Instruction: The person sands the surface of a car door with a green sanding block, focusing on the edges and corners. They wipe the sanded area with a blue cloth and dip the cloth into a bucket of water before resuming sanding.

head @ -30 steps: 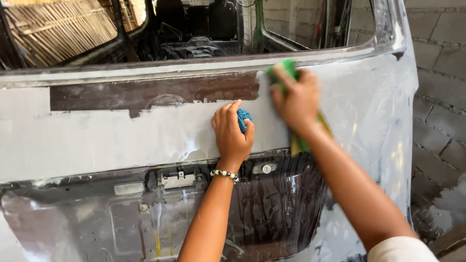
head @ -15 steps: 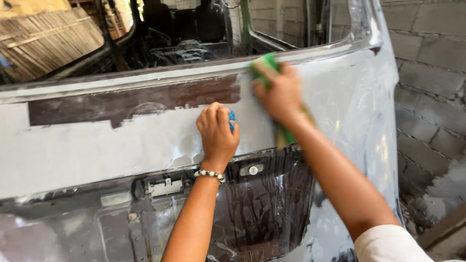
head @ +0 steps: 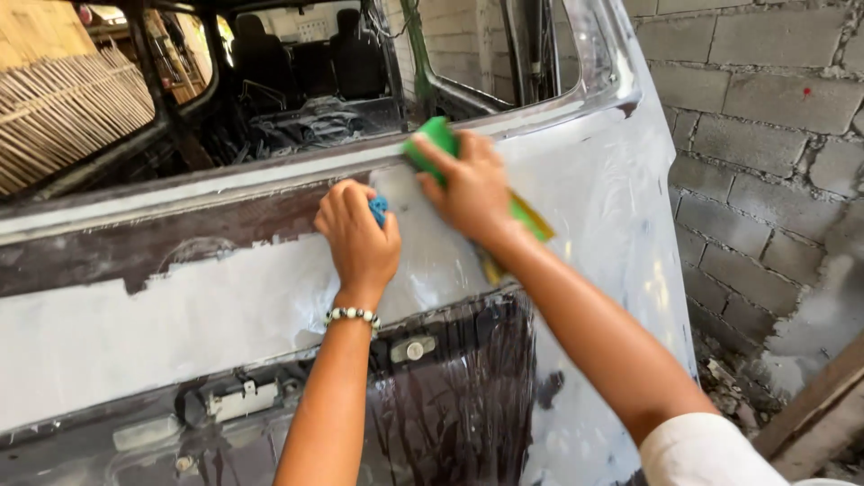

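1. Panel [head: 225,306], grey with primer, spreads leftward from both our hands.
2. Our left hand [head: 358,236] is closed over a blue pad [head: 379,211], pressed flat to it.
3. Our right hand [head: 468,184] grips a green sponge [head: 434,140] just beside, higher, nearer the window edge.

Wet grey car panel [head: 180,315], green sponge [head: 438,139]

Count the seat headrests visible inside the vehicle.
2. One headrest sits left of centre behind the window opening; the other headrest is to its right. Both are dark. More seats may be hidden behind the tailgate panel.
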